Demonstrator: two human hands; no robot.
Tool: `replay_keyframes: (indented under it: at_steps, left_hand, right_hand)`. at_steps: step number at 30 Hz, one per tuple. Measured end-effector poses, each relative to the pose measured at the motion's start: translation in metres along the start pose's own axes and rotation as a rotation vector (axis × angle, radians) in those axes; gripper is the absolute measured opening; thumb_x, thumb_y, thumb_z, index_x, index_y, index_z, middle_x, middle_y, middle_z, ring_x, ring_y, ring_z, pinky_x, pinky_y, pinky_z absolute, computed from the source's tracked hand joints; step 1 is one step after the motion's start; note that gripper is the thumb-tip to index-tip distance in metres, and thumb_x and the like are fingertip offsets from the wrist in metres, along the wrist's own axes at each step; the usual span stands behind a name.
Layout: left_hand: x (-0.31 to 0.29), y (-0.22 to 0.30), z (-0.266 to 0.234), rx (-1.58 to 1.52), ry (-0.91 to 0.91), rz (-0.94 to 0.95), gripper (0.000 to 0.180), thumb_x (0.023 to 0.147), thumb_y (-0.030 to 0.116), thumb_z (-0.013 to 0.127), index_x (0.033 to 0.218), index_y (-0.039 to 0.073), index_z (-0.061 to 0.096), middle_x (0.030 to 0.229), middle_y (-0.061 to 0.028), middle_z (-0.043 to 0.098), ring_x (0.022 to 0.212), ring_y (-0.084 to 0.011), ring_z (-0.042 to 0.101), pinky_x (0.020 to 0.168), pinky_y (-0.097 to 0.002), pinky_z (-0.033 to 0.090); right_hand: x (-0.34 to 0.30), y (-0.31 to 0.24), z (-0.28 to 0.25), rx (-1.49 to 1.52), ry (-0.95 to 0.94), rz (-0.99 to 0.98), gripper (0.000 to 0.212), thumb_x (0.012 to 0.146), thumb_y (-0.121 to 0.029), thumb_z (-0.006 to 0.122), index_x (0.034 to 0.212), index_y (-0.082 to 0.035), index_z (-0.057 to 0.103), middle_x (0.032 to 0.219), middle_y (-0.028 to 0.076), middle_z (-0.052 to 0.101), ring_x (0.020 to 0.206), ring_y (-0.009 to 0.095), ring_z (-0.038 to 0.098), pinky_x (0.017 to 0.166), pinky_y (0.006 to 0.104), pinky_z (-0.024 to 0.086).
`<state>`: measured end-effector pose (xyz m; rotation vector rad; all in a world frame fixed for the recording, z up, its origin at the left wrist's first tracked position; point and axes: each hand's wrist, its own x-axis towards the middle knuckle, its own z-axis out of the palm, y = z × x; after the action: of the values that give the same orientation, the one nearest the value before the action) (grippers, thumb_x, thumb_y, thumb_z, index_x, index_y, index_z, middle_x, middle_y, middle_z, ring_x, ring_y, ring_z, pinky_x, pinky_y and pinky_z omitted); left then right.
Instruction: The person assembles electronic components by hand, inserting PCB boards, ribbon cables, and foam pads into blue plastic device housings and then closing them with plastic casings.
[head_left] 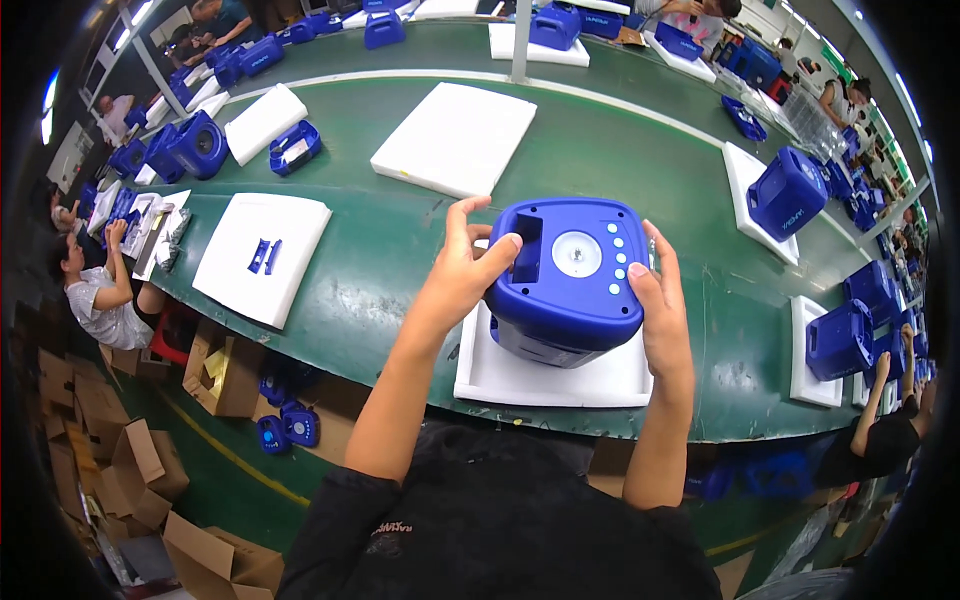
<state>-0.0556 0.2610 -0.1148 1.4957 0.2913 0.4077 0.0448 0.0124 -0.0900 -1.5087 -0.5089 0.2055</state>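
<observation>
Green counter [400, 250], factory line, co-workers around. My left hand [462, 270] and right hand [660, 310] clamp blue plastic housing [570, 280] from both sides, fingers wrapped, above white foam pad [550, 385].

Both hands grip a blue plastic housing [570, 280] over a white foam pad [560, 380] on the green conveyor table [400, 250]. The left hand [462, 270] clasps its left side, the right hand [660, 310] its right. Other blue housings [787, 192] sit on pads nearby.
</observation>
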Motion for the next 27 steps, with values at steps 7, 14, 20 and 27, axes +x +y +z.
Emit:
replay_keyframes:
  at_steps: [7,14,20,27]
  left_hand:
    - [0.0,0.001,-0.001,-0.019,0.047,0.017,0.071,0.103,0.033,0.08,0.153,0.002,0.04,0.136,-0.0256,0.066,0.103,-0.0237,0.074,0.087,-0.0374,0.062]
    - [-0.019,0.013,-0.007,0.01,0.203,0.207,0.062,0.108,0.03,0.073,0.153,0.002,0.041,0.131,-0.0208,0.07,0.103,-0.0225,0.074,0.083,-0.0344,0.064]
    - [-0.03,-0.019,-0.055,-0.095,0.545,0.458,0.03,0.116,0.029,0.059,0.134,0.006,0.055,0.115,-0.0092,0.072,0.098,-0.0162,0.073,0.058,-0.0273,0.06]
    - [-0.085,-0.167,-0.137,0.117,0.76,-0.069,0.013,0.115,0.018,0.06,0.117,0.005,0.061,0.084,-0.0058,0.07,0.065,-0.0118,0.067,0.049,-0.0271,0.051]
  right_hand:
    - [0.006,0.004,0.006,0.053,-0.001,0.0,0.068,0.109,-0.028,0.065,0.166,0.002,0.042,0.099,0.008,0.068,0.091,0.012,0.064,0.084,0.0257,0.051]
    - [0.028,-0.008,0.017,0.046,-0.003,-0.142,0.067,0.107,-0.023,0.07,0.161,0.006,0.044,0.094,0.005,0.07,0.087,0.009,0.065,0.082,0.0227,0.051]
    - [0.144,-0.025,0.047,0.271,-0.01,-0.145,0.066,0.106,-0.04,0.07,0.15,0.008,0.057,0.133,0.014,0.072,0.121,0.018,0.069,0.109,0.034,0.052]
    - [0.279,-0.013,0.11,0.246,-0.037,0.042,0.048,0.1,-0.054,0.072,0.116,-0.009,0.071,0.095,0.002,0.074,0.08,0.016,0.071,0.074,0.033,0.059]
